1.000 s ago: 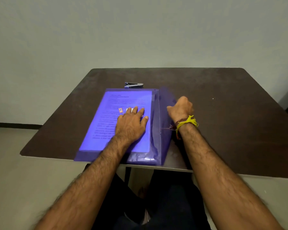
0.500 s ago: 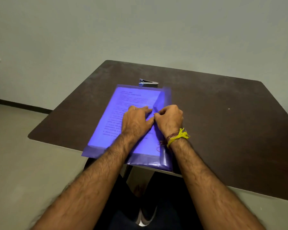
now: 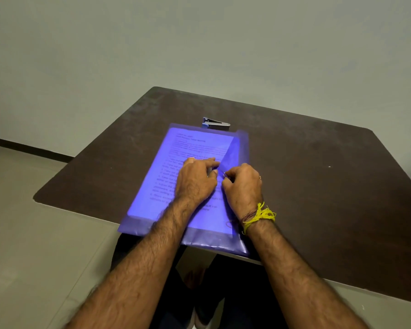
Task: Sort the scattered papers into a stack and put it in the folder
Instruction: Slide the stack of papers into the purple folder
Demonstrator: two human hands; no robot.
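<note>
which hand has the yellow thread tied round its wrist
The right hand, pinching the blue folder's flap; the left hand has a bare wrist.

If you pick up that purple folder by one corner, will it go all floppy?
Probably. The purple folder looks thin and see-through, so it would likely sag. Its flap already bends under the right hand. It looks smooth, so the papers inside might slide out if tipped.

Both forearms are bare and hairy, with no sleeves. The right wrist wears a frayed yellow thread band (image 3: 259,216) beside a thin dark red thread (image 3: 246,217). Dark trousers (image 3: 223,293) show at 6 o'clock.
</note>
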